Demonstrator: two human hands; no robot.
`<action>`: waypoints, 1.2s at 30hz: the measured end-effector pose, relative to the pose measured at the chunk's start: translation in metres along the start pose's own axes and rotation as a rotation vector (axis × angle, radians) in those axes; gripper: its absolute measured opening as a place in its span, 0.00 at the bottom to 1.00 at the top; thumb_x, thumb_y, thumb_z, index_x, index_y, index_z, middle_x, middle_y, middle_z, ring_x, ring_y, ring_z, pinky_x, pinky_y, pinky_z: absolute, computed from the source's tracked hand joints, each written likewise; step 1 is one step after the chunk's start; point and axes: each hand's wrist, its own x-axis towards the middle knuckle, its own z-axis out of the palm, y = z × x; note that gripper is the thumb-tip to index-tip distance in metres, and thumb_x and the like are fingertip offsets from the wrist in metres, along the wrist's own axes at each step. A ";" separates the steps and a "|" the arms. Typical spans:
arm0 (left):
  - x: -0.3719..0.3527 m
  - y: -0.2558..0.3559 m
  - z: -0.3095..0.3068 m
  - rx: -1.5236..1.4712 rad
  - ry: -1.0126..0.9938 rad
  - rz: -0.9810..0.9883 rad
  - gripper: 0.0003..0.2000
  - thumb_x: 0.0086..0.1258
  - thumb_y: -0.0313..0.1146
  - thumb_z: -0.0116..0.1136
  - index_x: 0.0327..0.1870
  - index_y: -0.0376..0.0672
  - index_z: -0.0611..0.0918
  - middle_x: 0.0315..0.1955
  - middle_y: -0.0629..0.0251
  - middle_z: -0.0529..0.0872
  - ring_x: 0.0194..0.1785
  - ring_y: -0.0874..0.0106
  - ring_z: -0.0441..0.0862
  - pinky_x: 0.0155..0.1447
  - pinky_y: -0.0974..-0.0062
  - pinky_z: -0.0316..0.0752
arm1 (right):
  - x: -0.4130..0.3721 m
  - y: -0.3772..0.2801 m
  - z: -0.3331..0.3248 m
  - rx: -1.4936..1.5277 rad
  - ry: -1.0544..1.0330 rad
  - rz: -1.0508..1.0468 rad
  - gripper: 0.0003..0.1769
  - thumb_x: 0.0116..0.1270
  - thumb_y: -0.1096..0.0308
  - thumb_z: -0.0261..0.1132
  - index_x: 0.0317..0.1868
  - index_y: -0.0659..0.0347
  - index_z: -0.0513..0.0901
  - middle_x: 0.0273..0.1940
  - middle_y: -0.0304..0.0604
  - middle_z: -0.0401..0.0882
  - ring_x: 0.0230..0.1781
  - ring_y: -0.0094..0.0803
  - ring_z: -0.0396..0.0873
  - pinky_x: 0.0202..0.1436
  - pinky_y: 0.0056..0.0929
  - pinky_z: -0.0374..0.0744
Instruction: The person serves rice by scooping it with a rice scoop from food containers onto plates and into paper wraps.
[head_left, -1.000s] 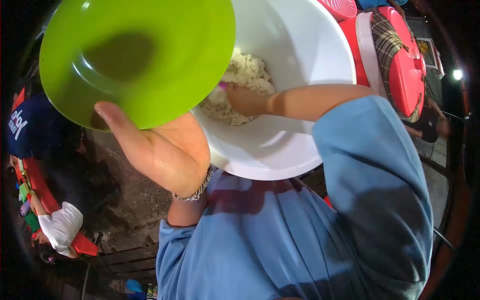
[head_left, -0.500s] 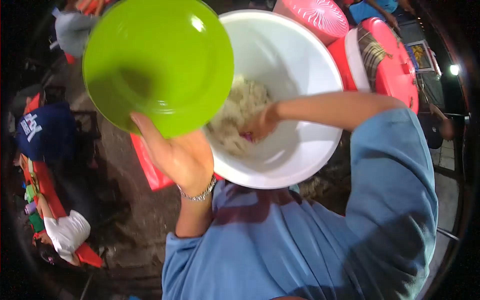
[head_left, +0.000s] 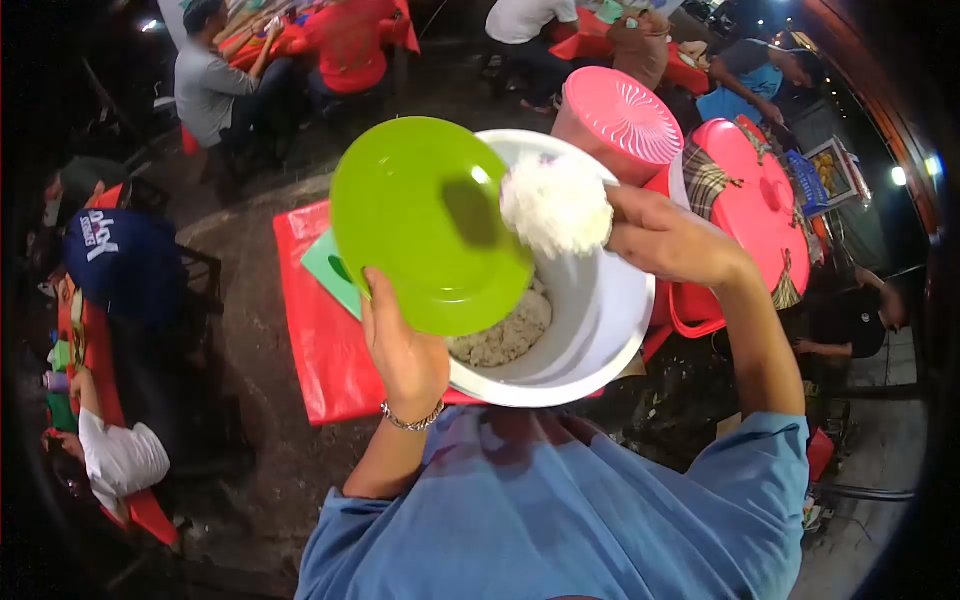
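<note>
A green plate (head_left: 415, 230) is in my left hand (head_left: 400, 345), thumb over its near rim and the other fingers beneath. The plate bears no food and tilts over the left part of a white tub (head_left: 610, 330). Cooked rice (head_left: 515, 330) lies in the bottom of the tub, partly hidden by the plate. My right hand (head_left: 665, 235) is closed around a rice scoop, which is almost wholly covered by a heaped lump of white rice (head_left: 557, 205). That lump hangs above the tub, close to the plate's right edge.
Red plastic sheeting (head_left: 320, 360) and a light green item (head_left: 335, 275) lie left of the tub. Behind it stands a pink lidded container (head_left: 625, 115); to the right is a red cooler (head_left: 745, 220) with checked cloth. Several people sit at red tables around, one in a navy top (head_left: 125, 265).
My right hand has risen out of the tub with a lump of rice. My left hand has brought the plate lower and nearer the rice. The view has tilted up, showing more people.
</note>
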 end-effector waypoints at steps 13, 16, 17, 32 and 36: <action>-0.006 -0.018 0.014 -0.153 -0.062 -0.267 0.22 0.81 0.43 0.33 0.68 0.42 0.62 0.63 0.63 0.70 0.66 0.67 0.68 0.69 0.65 0.63 | -0.002 -0.018 0.104 -0.755 0.173 -0.130 0.38 0.60 0.72 0.57 0.70 0.66 0.55 0.41 0.58 0.72 0.31 0.50 0.82 0.29 0.44 0.80; -0.001 -0.021 0.015 -0.178 -0.089 -0.299 0.22 0.81 0.43 0.33 0.68 0.41 0.62 0.64 0.62 0.69 0.66 0.67 0.68 0.69 0.65 0.63 | -0.010 0.005 0.104 -0.765 0.183 -0.152 0.39 0.60 0.74 0.55 0.72 0.64 0.52 0.40 0.57 0.73 0.27 0.51 0.80 0.27 0.45 0.79; -0.003 -0.022 0.015 -0.171 -0.075 -0.308 0.22 0.81 0.42 0.34 0.68 0.40 0.63 0.64 0.62 0.70 0.66 0.67 0.68 0.69 0.65 0.63 | -0.011 0.013 0.097 -0.803 0.192 -0.169 0.39 0.60 0.74 0.55 0.73 0.59 0.52 0.40 0.56 0.73 0.27 0.51 0.79 0.28 0.44 0.79; 0.005 -0.025 0.003 -0.122 -0.121 -0.248 0.23 0.80 0.44 0.35 0.68 0.40 0.63 0.64 0.62 0.70 0.65 0.68 0.69 0.68 0.66 0.64 | -0.047 0.006 0.084 -0.859 0.130 -0.117 0.41 0.56 0.80 0.55 0.73 0.52 0.57 0.38 0.49 0.73 0.25 0.44 0.80 0.25 0.39 0.80; 0.000 -0.014 0.008 -0.185 -0.065 -0.225 0.23 0.79 0.45 0.37 0.68 0.41 0.64 0.63 0.63 0.72 0.65 0.67 0.69 0.68 0.65 0.64 | -0.054 -0.001 0.035 -0.705 0.227 -0.159 0.35 0.58 0.79 0.57 0.69 0.50 0.68 0.38 0.46 0.74 0.34 0.42 0.79 0.37 0.36 0.78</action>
